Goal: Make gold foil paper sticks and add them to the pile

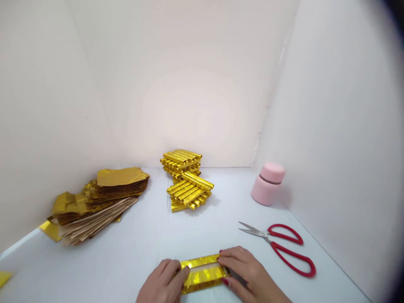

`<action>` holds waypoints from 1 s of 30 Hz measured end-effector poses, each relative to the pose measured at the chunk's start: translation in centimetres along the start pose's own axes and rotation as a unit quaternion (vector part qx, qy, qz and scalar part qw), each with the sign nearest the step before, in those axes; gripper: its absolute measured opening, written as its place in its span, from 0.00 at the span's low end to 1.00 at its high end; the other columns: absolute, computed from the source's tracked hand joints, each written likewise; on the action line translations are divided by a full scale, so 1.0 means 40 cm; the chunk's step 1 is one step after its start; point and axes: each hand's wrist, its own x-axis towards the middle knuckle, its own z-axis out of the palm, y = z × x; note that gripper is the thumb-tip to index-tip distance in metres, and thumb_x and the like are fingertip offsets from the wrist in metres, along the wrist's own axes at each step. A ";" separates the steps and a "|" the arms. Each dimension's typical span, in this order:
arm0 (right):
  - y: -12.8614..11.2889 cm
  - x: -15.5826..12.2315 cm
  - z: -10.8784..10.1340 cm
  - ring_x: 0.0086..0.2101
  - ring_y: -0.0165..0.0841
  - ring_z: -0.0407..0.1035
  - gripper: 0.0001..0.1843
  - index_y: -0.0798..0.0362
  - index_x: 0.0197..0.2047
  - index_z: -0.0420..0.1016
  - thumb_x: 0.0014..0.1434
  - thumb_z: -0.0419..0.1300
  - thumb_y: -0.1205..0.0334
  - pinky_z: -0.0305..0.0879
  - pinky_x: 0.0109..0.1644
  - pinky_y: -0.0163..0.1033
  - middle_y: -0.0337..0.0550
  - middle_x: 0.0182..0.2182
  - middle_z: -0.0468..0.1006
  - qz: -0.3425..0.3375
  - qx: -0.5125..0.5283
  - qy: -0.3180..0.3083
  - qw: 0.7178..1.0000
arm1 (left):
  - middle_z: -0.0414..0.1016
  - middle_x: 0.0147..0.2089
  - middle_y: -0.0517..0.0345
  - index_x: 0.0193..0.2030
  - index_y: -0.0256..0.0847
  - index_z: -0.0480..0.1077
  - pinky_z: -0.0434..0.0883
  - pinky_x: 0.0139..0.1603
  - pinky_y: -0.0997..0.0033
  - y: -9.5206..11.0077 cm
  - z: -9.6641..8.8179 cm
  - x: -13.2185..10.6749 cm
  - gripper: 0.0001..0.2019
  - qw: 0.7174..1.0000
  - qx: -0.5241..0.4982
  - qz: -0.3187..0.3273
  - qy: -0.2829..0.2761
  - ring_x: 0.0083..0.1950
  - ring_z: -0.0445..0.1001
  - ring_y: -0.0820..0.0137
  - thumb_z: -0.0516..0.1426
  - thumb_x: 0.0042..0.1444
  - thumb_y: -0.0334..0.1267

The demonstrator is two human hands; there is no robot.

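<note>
Gold foil (205, 276) is held at both ends by inward-angled hands (248, 269).

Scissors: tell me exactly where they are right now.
In the head view, the scissors lie on the right side of the white table, nearer the camera than the pink jar and just beyond and right of the right hand.

Strip (205, 277): shiny gold foil-like paper, creased. Sticks (189, 191): same glossy foil look, lightly wrinkled. Stack (121, 176): crinkled gold-faced paper, duller sheen, matt brown undersides. Flask (265, 191): smooth, matt pink; plastic or coated metal, unclear. Scissors (267, 240): bare metal blades (254, 230), smooth red plastic-looking handles (312, 270). Table (142, 235): smooth, matt. Walls (189, 75): same.
</note>
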 end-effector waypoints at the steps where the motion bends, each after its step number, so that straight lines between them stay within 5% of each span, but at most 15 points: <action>1: -0.001 -0.003 0.000 0.42 0.37 0.71 0.12 0.55 0.45 0.74 0.57 0.57 0.67 0.69 0.47 0.40 0.52 0.42 0.77 -0.001 -0.006 0.009 1.000 | 0.73 0.35 0.55 0.46 0.42 0.68 0.73 0.35 0.73 0.004 -0.001 0.001 0.16 1.000 0.007 0.002 0.003 0.35 0.72 0.67 0.47 0.55 0.23; 6: -0.024 -0.001 0.030 0.46 0.41 0.70 0.16 0.57 0.49 0.71 0.56 0.56 0.68 0.69 0.48 0.45 0.54 0.47 0.76 -0.077 -0.115 0.089 0.986 | 0.74 0.36 0.57 0.44 0.41 0.68 0.73 0.36 0.70 0.027 0.010 -0.001 0.15 0.996 0.057 -0.031 -0.055 0.36 0.73 0.65 0.53 0.52 0.23; 11: -0.053 0.018 0.093 0.41 0.43 0.74 0.18 0.60 0.49 0.70 0.61 0.53 0.58 0.71 0.43 0.45 0.52 0.42 0.79 -0.197 -0.169 0.120 0.958 | 0.75 0.39 0.53 0.44 0.37 0.69 0.74 0.39 0.67 0.038 0.022 -0.007 0.14 0.992 0.087 -0.037 -0.086 0.38 0.73 0.63 0.58 0.49 0.24; 20: -0.004 -0.032 0.008 0.46 0.37 0.69 0.17 0.54 0.52 0.68 0.59 0.55 0.66 0.67 0.50 0.40 0.50 0.47 0.76 0.003 -0.033 0.111 0.993 | 0.74 0.40 0.53 0.46 0.38 0.68 0.74 0.39 0.69 0.034 0.007 -0.006 0.16 0.995 0.063 -0.037 -0.072 0.39 0.73 0.64 0.54 0.50 0.23; 30: -0.021 -0.013 0.024 0.38 0.35 0.68 0.12 0.48 0.42 0.73 0.60 0.52 0.71 0.67 0.44 0.42 0.43 0.37 0.75 0.073 0.043 0.023 0.996 | 0.76 0.36 0.54 0.50 0.38 0.64 0.75 0.35 0.66 0.043 -0.025 0.019 0.22 0.991 0.119 0.001 -0.055 0.34 0.74 0.64 0.49 0.47 0.21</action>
